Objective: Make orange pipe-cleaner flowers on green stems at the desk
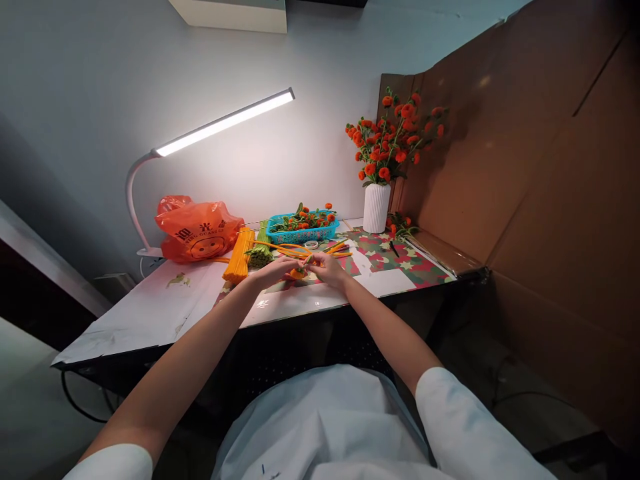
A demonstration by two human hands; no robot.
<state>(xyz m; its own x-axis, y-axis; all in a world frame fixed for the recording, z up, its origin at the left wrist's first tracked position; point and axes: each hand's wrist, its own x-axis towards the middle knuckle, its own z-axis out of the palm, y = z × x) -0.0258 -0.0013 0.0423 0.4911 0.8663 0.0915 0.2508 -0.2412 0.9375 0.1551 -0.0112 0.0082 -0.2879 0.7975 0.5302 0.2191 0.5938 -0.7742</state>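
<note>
My left hand [277,272] and my right hand [327,269] meet over the near part of the table, fingers closed in a pinch. Between them is a small orange pipe-cleaner flower [299,273] with a bit of green at its top. The left fingers hold the orange part; the right fingertips grip by the green end. My fingers partly hide the flower. Just beyond the hands lie loose orange pipe cleaners [287,249]. A bundle of orange pipe cleaners [239,257] and a green bundle [261,256] rest to the left.
Behind the hands stands a blue basket [303,233] of orange flowers. A white ribbed vase [377,208] holds tall flower stems at back right. An orange plastic bag [203,230] sits at left below a lit desk lamp [225,123]. Cardboard [525,153] walls off the right side.
</note>
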